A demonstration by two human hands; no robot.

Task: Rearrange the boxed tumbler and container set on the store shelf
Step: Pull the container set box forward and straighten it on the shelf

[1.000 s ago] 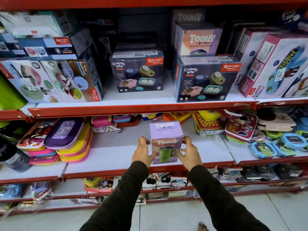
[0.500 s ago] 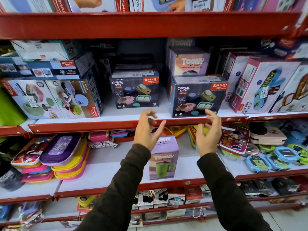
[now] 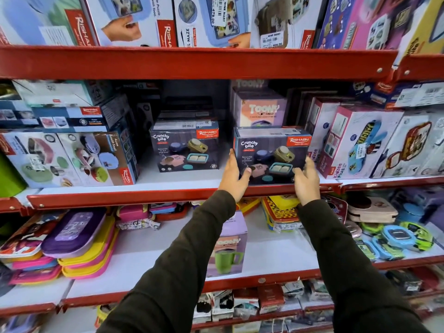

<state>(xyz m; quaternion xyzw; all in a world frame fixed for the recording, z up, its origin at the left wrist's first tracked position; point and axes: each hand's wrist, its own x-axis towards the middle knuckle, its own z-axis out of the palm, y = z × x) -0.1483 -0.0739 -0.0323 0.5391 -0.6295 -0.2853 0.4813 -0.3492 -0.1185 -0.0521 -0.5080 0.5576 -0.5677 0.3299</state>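
Observation:
A dark blue Crunchy Bite container set box (image 3: 272,155) stands at the front of the middle shelf (image 3: 149,197). My left hand (image 3: 234,175) grips its left side and my right hand (image 3: 306,181) grips its lower right corner. Directly behind it stands a purple Toony tumbler box (image 3: 262,111). A second Crunchy Bite box (image 3: 185,146) sits to the left, farther back. On the lower shelf (image 3: 271,255), another purple Toony tumbler box (image 3: 230,246) with a green mug picture stands upright, partly hidden by my left sleeve.
Rishabh boxes (image 3: 72,157) are stacked at the left of the middle shelf, Kidzee lunch box cartons (image 3: 355,143) at the right. Stacked flat lunch boxes (image 3: 79,239) lie lower left, small blue containers (image 3: 394,239) lower right. The red upper shelf edge (image 3: 192,63) overhangs.
Both hands let go of the Toony tumbler box on the lower shelf, rose to the middle shelf and closed on the right Crunchy Bite box. The camera tilted upward.

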